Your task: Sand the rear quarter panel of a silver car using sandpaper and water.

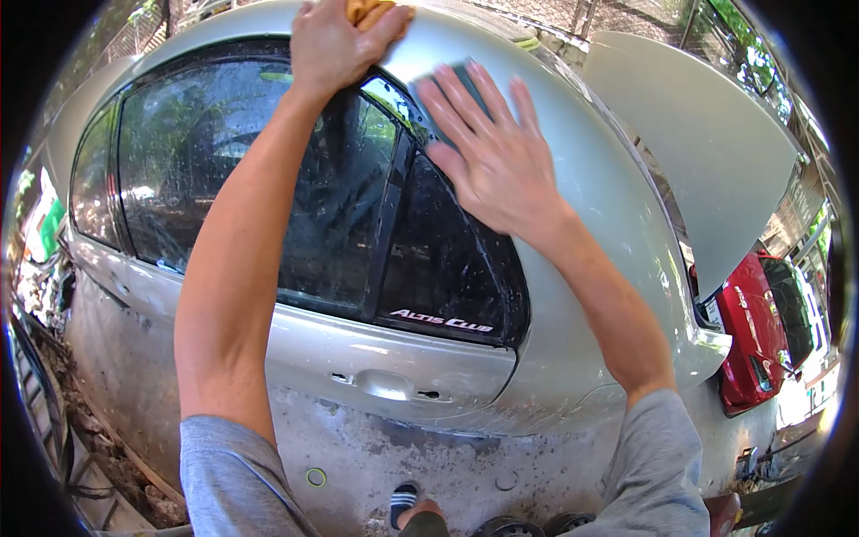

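A silver car [573, 295] fills the middle of the view, its side windows facing me. My left hand [335, 45] rests at the roof edge above the rear door window [259, 188], closed on an orange cloth [365, 12] that shows only in part. Spread flat over the rear roof pillar, my right hand [497, 148] presses a dark green pad [465, 89] against the paint. Motion blurs its fingers, and most of the pad is hidden under them. Just below that hand is the dark rear quarter window [443, 259], with white lettering near its lower edge.
The car's raised trunk lid [689, 134] stands at the right. Beyond it is a red car [761, 331]. My foot in a striped slipper [404, 503] shows on the concrete floor [358, 465], near a yellow-green ring [315, 477]. Debris [67, 376] lies at the left.
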A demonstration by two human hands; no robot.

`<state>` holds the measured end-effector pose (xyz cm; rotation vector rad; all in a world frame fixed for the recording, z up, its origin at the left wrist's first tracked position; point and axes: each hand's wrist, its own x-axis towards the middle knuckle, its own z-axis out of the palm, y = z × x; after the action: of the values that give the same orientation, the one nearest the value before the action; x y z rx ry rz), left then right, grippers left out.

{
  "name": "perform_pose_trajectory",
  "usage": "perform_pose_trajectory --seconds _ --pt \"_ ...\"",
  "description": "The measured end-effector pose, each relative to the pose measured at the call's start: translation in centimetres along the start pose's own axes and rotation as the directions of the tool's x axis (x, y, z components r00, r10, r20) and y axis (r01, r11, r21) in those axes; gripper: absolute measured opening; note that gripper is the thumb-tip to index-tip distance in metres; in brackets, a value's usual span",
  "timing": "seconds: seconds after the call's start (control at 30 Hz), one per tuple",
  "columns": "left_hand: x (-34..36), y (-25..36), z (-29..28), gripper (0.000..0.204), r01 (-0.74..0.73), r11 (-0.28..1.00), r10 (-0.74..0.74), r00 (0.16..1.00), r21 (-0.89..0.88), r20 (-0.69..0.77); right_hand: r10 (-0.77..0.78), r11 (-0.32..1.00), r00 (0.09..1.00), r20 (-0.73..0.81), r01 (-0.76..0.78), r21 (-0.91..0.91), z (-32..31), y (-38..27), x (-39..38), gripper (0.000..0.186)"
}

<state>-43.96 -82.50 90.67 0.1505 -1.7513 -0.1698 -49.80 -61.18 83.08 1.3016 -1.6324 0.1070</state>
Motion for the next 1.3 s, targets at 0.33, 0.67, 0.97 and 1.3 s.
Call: perform_pose_trajectory --seconds 0.33,0.67,0.97,1.3 --pt "-1.6 -5.9 1.6 0.048 -0.009 0.991 -0.036 0.939 -0.13 -0.341 -0.121 0.993 0.992 0.036 0.12 0.023 1.0 0.7 5.1 0.056" --pt "-8.5 -9.2 -2.3 0.05 0.079 0.995 -0.093 0.964 -0.063 -0.25 -0.185 0.982 0.979 0.092 0.187 -0.02 2.0 1.5 10.7 0.055" --pt "-11.0 -12.2 -5.2 0.05 0.033 0.999 -0.026 0.986 0.039 -0.163 -0.179 0.984 0.94 0.29 0.178 0.03 0.0 2.7 4.4 0.056" --pt "-11.5 -13.6 -5.6 0.049 0.054 0.998 -0.051 0.987 0.013 -0.152 -0.207 0.978 0.938 0.279 0.208 0.027 0.7 1.2 6.4 0.059"
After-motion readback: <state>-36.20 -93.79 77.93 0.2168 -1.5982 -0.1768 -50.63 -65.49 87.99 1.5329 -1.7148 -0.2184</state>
